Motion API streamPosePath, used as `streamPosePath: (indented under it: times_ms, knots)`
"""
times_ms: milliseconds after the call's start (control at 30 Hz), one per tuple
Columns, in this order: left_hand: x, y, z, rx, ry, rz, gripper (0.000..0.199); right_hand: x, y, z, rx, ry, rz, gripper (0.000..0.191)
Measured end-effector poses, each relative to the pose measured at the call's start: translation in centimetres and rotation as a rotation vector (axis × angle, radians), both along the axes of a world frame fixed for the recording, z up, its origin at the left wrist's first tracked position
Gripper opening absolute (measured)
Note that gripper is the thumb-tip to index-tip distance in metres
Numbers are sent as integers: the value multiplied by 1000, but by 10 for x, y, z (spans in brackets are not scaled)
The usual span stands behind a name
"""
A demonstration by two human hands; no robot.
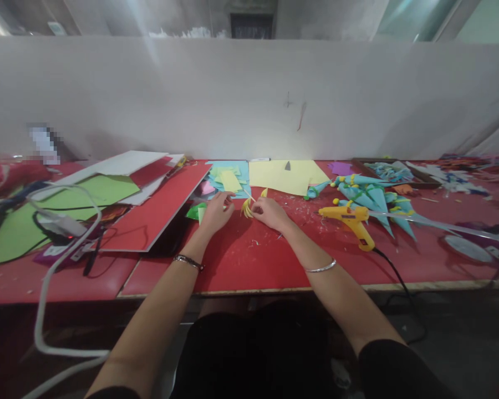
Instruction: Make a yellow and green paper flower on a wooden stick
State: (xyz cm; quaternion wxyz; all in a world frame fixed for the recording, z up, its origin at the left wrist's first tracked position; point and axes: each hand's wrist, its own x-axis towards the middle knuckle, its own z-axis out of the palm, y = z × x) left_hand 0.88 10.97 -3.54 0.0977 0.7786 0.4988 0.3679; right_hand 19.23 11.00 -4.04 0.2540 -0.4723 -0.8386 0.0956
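Note:
My left hand [218, 213] is beside the small pile of cut paper, fingers bent and a little apart, with nothing visible in them. My right hand [271, 214] has its fingertips pinched on a thin white stick [248, 193] that points up and left. Just under those fingertips is a bundle of curved yellow paper strips [247, 209]; whether the hand also grips it I cannot tell. Yellow-green paper pieces [229, 180] lie on a blue sheet [243, 168] beyond my left hand. Bright green paper [195, 211] sits left of that hand.
A yellow glue gun [349, 217] lies to the right, its clear glue stick [436, 223] sticking out behind. Behind it are light-blue paper cones [368, 198]. Large red board [158, 213] and a power strip [62, 249] with cables occupy the left. A pale yellow sheet [280, 176] lies by the wall.

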Motion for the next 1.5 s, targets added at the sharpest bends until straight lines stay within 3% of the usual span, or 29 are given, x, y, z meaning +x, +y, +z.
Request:
streamPosePath:
  times_ms: [67,200,333,567,700,800,867,967,1033,1133,1233,1400,1500]
  knots:
    - [3,-3,0,-34,2,-59,28,-1,0,1,-3,10,20,9]
    - [6,-8,0,-116,59,-164,47,-3,-2,2,-6,72,103,10]
    - [5,-10,1,-222,74,-191,59,-5,-5,4,-55,201,167,17]
    - [-4,-6,-3,-273,84,-240,59,1,-1,6,-16,321,-28,20]
    - [-7,1,-11,-322,2,-269,55,4,-5,20,8,379,-107,19]
    - [-8,4,-14,-313,-19,-271,48,5,-25,40,-26,467,-104,18]
    - [-7,4,-14,-286,7,-242,43,10,-47,55,-73,456,-30,19]
    - [-4,2,-10,-226,60,-143,42,25,-85,72,-182,259,132,21]
    - [-2,-1,-8,-188,100,-78,43,42,-109,76,-235,136,159,18]
    - [0,-3,-6,-163,134,-29,39,75,-134,71,-269,44,14,20]
    - [0,-3,-6,-141,150,-23,25,110,-147,56,-230,-45,-223,21]
    - [2,-3,-4,-118,140,-21,14,155,-149,30,43,-119,-812,23]
    - [2,-5,-2,-120,108,-8,14,166,-139,15,121,-108,-901,29]
